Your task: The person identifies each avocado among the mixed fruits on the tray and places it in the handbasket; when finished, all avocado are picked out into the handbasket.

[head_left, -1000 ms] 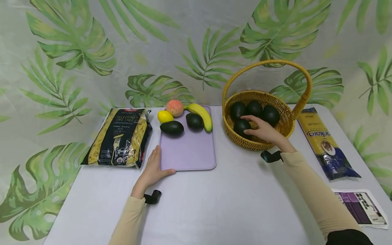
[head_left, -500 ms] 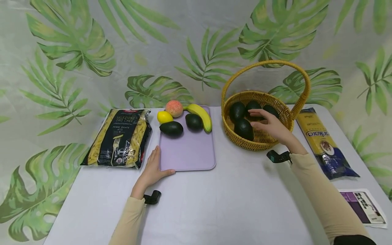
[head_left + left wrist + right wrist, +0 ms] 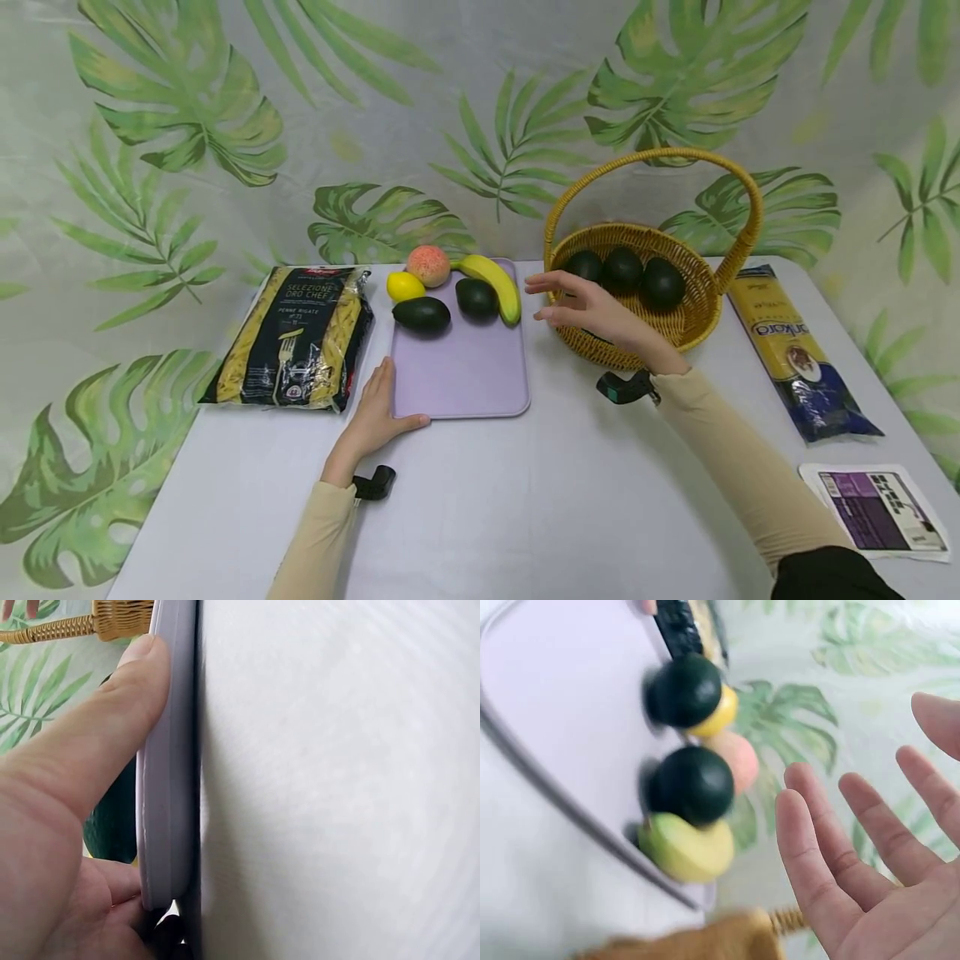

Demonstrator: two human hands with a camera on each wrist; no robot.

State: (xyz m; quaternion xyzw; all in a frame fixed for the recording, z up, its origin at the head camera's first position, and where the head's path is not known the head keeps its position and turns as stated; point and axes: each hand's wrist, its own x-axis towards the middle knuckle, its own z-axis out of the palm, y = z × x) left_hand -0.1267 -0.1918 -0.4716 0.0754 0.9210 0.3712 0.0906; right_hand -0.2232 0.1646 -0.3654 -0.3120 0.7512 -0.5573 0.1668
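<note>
In the head view my left hand rests at the near left corner of a lilac tray, thumb along its front edge and fingers along its left side. My right hand is empty, fingers spread, above the left rim of a wicker basket. Dark avocados lie in the basket; the hand partly hides its near left part. On the tray are two avocados, a lemon, a peach and a banana.
A black penne bag lies left of the tray. Right of the basket is a yellow and blue pasta packet, with a white and purple package nearer the front right. The tall basket handle arches over the basket.
My right hand moved from over the avocados inside the basket leftwards to its left rim, towards the tray. My left hand stays at the tray corner.
</note>
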